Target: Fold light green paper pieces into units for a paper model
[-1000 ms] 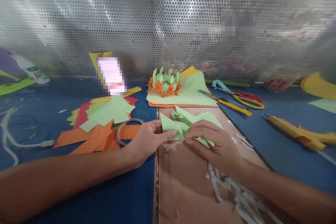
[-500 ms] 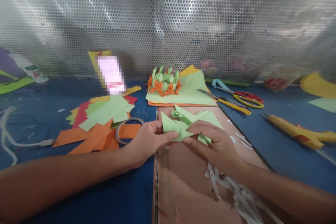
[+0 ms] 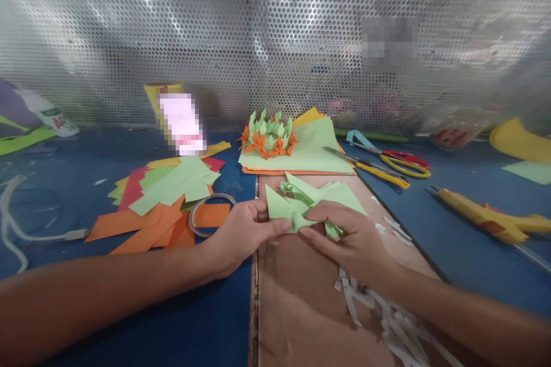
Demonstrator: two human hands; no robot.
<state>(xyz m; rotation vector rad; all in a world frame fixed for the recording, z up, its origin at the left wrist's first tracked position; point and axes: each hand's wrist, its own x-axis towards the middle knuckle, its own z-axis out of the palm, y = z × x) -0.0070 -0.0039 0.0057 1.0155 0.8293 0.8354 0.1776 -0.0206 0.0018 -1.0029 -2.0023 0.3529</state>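
Between both hands is a piece of light green paper [image 3: 282, 209], partly folded, its pointed corner standing up at the left. My left hand [image 3: 241, 235] pinches its left side, thumb on the near face. With thumb and fingertips, my right hand [image 3: 348, 235] grips the right part of the same paper. Just behind lie more green paper pieces [image 3: 344, 192] and a small crumpled green bit [image 3: 286, 187] on the brown board [image 3: 297, 304]. Farther back, a ring of orange and green folded paper flowers [image 3: 271, 137] sits on a stack of green sheets [image 3: 318, 143].
Left of my hands are orange paper strips [image 3: 133, 221], a tape roll [image 3: 193, 218], coloured scraps [image 3: 176, 183] and a white cable [image 3: 47, 235]. To the right lie scissors [image 3: 404, 163], a yellow glue gun [image 3: 482, 215] and white strips [image 3: 396, 321]. A perforated metal sheet [image 3: 267, 28] stands behind.
Both hands keep their grip on the green paper. The right fingers have shifted slightly along its near edge, and the paper's right part looks more bent over.
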